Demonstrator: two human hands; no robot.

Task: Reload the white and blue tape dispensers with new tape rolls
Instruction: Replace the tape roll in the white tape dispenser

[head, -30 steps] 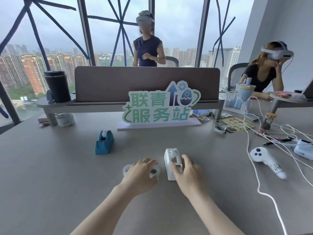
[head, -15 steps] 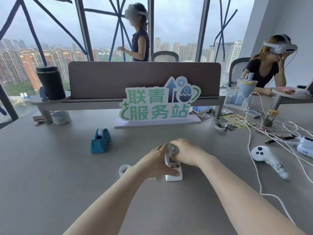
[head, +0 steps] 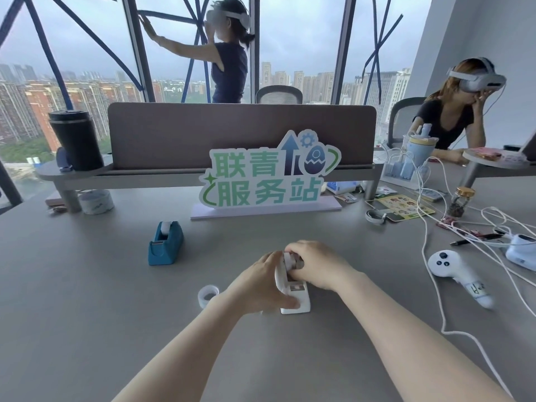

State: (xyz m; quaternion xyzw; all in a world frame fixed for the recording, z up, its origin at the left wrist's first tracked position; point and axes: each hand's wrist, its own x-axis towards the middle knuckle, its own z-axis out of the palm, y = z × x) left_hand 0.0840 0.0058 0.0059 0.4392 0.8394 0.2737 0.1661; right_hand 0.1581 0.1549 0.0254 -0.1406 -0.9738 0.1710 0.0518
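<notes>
Green-and-white standing sign (head: 269, 172) behind the white tape dispenser (head: 294, 288) reads "联青服务站"; other print too small to read.

Office: shared desk (head: 87, 285), divider (head: 240, 134) (high-rise windows (head: 295, 47)).

Pretty soft, flat daylight here, all coming from the big windows (head: 298, 47) at 12 o'clock under a grey sky. Shadows on the surface (head: 87, 314) are faint. Wide-angle bends the edges, and my arms at 6 o'clock look slightly smeared.
</notes>
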